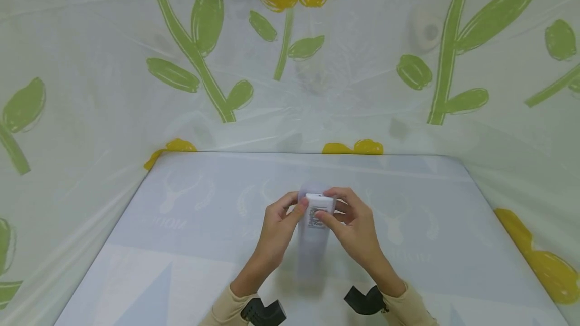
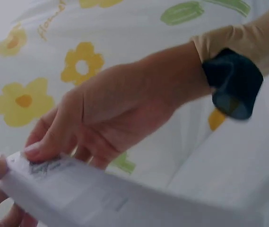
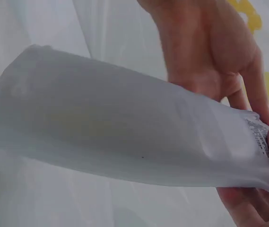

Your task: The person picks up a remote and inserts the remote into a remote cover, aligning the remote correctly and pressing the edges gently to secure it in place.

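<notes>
In the head view, a small flat white item with dark print on a label (image 1: 318, 206) sits at the top end of a long frosted plastic sleeve (image 1: 311, 258). My left hand (image 1: 278, 225) grips its left edge, thumb on the front and fingers behind. Opposite it, my right hand (image 1: 355, 225) pinches the right side, its thumb lying over the print. The sleeve (image 3: 125, 123) stretches away from the hands in the right wrist view, smooth and translucent. Across the left wrist view the right hand (image 2: 120, 99) shows, thumb at the label. The item's exact kind cannot be told.
A pale table (image 1: 217, 205) with faint printed figures lies under the hands. Behind and around it hangs a whitish sheet (image 1: 344, 99) with yellow flowers and green leaves. Black wrist mounts (image 1: 364, 300) sit at both beige sleeves.
</notes>
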Available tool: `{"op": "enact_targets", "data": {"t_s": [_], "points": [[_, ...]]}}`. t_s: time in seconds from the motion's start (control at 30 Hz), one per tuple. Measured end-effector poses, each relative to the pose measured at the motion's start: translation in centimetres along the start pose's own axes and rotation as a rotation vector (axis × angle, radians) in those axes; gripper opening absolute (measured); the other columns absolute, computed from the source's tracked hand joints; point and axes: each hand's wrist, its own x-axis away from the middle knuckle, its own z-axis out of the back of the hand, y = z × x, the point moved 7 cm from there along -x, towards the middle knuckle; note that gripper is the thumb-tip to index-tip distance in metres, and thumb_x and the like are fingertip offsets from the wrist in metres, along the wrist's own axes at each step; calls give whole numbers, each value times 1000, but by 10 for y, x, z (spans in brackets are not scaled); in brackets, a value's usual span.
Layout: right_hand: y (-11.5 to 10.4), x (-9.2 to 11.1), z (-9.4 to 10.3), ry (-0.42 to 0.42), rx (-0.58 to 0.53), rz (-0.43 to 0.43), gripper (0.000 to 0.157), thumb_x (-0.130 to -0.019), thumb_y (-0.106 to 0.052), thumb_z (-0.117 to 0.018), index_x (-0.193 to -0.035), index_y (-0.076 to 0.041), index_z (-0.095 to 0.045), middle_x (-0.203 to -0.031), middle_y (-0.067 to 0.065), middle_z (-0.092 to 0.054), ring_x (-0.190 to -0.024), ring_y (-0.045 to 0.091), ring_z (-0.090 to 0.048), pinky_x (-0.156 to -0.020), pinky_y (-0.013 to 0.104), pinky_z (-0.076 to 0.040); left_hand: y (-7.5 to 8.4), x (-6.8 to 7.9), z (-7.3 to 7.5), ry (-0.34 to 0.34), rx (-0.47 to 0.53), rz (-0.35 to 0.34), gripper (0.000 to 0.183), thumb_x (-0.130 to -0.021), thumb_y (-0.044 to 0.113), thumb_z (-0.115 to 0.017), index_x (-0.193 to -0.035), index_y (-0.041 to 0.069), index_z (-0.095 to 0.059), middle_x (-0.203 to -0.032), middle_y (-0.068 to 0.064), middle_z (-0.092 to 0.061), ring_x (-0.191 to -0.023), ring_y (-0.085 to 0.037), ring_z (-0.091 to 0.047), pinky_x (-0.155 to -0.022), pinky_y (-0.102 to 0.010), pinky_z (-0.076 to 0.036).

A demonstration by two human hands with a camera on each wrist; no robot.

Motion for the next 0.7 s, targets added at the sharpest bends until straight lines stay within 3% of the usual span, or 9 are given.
{"op": "enact_targets", "data": {"t_s": [0.2, 0.37, 0.57, 0.7], "points": [[-3, 0, 2, 22, 44, -41, 40, -74, 12, -73, -109, -1, -59, -104, 13, -61, -86, 26, -67, -68, 28, -56, 8, 1, 6, 60, -149, -140, 45, -82, 8, -74, -124, 5, -58, -99, -9, -52, -91, -23, -53, -78, -28, -53], [-11, -2, 6, 39, 95, -72, 37, -72, 13, -74, -105, 3, -60, -100, 15, -63, -83, 29, -67, -67, 28, -56, 16, 1, 7, 88, -252, -292, 39, -79, 1, -74, -116, 5, -63, -97, -7, -60, -85, -20, -61, -71, -28, -56], [-1, 0, 7, 17, 102, -66, 36, -74, 3, -77, -107, -6, -63, -102, 7, -65, -83, 22, -68, -65, 28, -57, 25, 4, 3, 149, -513, -488, 34, -76, -4, -68, -109, 3, -65, -94, -5, -64, -78, -12, -62, -59, -19, -54], [2, 0, 6, -7, 112, -38, 34, -76, -3, -78, -107, -8, -63, -101, 5, -65, -82, 19, -68, -62, 29, -57, 29, 7, -1, 172, -648, -575, 25, -75, -5, -68, -99, 1, -67, -92, -6, -65, -73, -11, -62, -55, -17, -53]]}}
